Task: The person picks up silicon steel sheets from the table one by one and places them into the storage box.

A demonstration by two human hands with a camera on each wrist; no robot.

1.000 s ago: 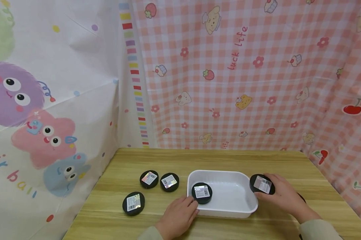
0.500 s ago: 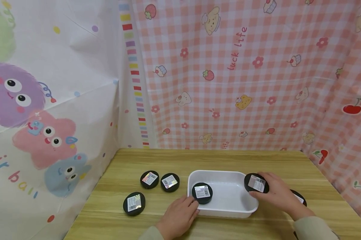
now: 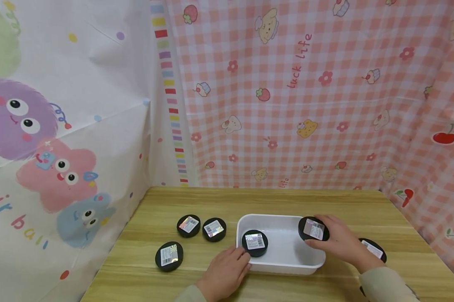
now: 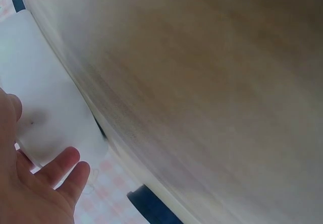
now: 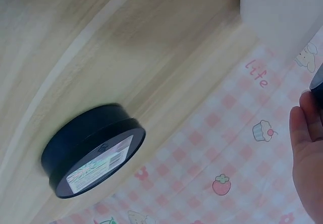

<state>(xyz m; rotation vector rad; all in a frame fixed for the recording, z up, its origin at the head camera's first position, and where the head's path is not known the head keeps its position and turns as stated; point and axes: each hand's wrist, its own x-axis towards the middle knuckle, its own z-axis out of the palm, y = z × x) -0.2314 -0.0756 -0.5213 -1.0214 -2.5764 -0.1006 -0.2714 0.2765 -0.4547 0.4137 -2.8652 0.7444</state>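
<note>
A white rectangular tray (image 3: 279, 265) stands on the table with one flat round black container (image 3: 255, 243), labelled with a barcode sticker, inside its left end. My left hand (image 3: 225, 268) holds the tray's front-left corner; in the left wrist view the thumb lies along the tray wall and the fingers reach around its end. Over the tray's right end, my right hand (image 3: 338, 239) grips another flat round black container (image 3: 313, 229) by its edge, label facing up. The right wrist view shows only part of this hand and a dark edge of the held container.
Left of the tray lie three similar black containers (image 3: 169, 256). Another black container (image 3: 374, 249) sits to the right behind my right forearm, and a dark edge shows under the sleeve. Patterned cloths (image 3: 279, 147) hang behind and beside the wooden table (image 3: 136, 281).
My right hand has moved left with its black container, from beside the tray's right rim to over the tray. The container behind the forearm has come into view. My left hand stays put.
</note>
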